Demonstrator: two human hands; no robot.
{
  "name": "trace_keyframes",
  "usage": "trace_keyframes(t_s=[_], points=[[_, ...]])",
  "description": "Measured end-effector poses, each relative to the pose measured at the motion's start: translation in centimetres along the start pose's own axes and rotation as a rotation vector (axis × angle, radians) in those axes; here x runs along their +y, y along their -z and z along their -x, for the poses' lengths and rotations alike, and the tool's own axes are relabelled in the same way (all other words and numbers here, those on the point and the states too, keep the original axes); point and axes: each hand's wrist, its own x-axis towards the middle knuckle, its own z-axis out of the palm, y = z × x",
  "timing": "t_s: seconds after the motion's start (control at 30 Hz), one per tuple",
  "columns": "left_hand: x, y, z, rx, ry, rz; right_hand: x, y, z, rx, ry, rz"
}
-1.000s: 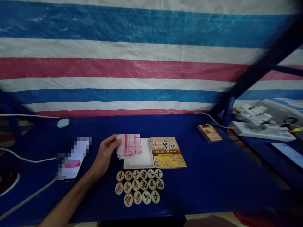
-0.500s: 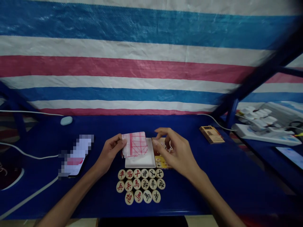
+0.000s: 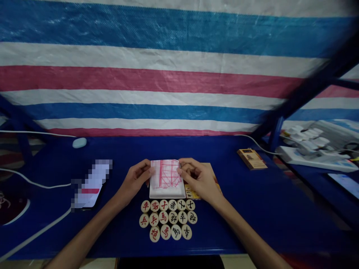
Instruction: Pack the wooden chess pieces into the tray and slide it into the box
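Between my two hands is a folded white sheet with red grid lines (image 3: 168,173), like a folded xiangqi board. My left hand (image 3: 138,178) pinches its left edge, and the fingers of my right hand (image 3: 198,178) close on its right edge. Beneath the sheet lies a shallow white tray (image 3: 167,194). A brown and yellow printed box part (image 3: 192,193) sits to the tray's right, partly hidden by my right hand. Just in front, several round xiangqi pieces (image 3: 163,217) stand in three rows, red characters on the left, black on the right.
On the blue table (image 3: 252,224), a phone (image 3: 94,186) with a cable lies left. A pale blue case (image 3: 79,142) is behind it. At right are a small yellow-brown box (image 3: 252,158), a power strip (image 3: 316,158) with plugs and another phone (image 3: 343,186). A striped sheet (image 3: 168,78) hangs behind.
My right hand has moved left and taken the folded sheet's right edge. The sheet has shifted slightly right and lower over the white tray, with my left hand still on it.
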Motion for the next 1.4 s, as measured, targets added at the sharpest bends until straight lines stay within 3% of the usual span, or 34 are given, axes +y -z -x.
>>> trace_keyframes(t_s=[0.73,1.0,1.4], points=[[-1.5,0.3,0.0,0.078,-0.025,-0.156,-0.2,0.2,0.5,-0.021,-0.068,0.026],[-1.2,0.1,0.6,0.128,-0.044,-0.23,0.2,0.3,1.0,-0.003,-0.051,0.03],[-0.6,0.9,2.0,0.015,-0.005,-0.116,-0.6,0.8,2.4,-0.054,-0.002,0.03]])
